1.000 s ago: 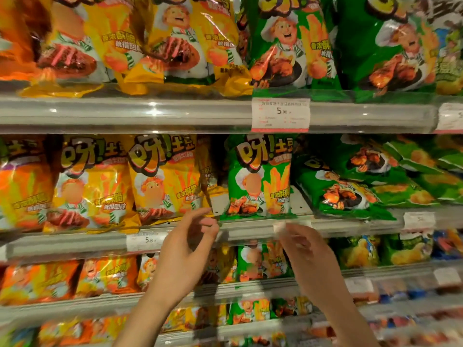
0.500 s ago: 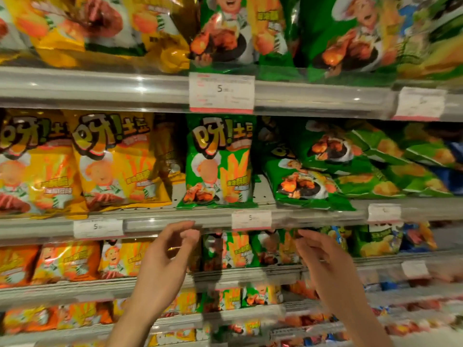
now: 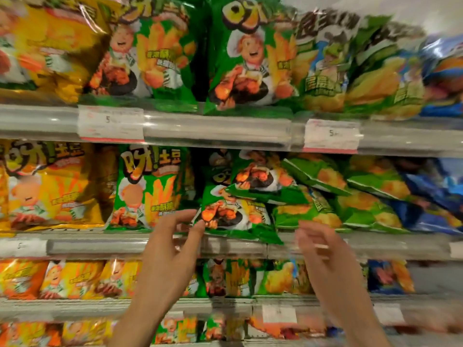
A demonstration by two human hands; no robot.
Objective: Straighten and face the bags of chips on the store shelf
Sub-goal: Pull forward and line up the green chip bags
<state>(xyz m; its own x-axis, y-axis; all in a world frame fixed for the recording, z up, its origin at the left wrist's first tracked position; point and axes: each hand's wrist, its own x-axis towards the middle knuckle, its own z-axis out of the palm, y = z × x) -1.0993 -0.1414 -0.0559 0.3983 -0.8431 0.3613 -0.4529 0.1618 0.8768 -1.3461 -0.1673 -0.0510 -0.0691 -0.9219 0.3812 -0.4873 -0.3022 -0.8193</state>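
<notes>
**Middle shelf: green chip bags slumped and out of line**

The upright green bag (image 3: pixel 147 189) stands at the front of the middle shelf (image 3: pixel 155 246), face forward, its chef cartoon and yellow lettering fully readable. Just to its right, a second green bag (image 3: pixel 235 216) leans with its lower edge hanging over the shelf lip; its printed plate of fried chicken faces out, but the top is covered. A third green bag (image 3: pixel 260 176) lies tilted across it, turned sideways, and more light-green bags (image 3: pixel 350 196) lie flat and fanned out further right. Yellow bags (image 3: pixel 50 191) to the left stand upright and squarely faced.

The left hand (image 3: pixel 165 249) is raised in front of the shelf edge, fingers spread and only loosely bent; its fingertips (image 3: pixel 200 225) sit at the lower left corner of the leaning bag, and whether they touch it cannot be told. It has hold of nothing. The right hand (image 3: pixel 323 249) is blurred, fingers loosely curled, below the right corner of the same bag and empty.

The upper shelf (image 3: pixel 215 128) carries upright green bags and two white price tags (image 3: pixel 110 123).
</notes>
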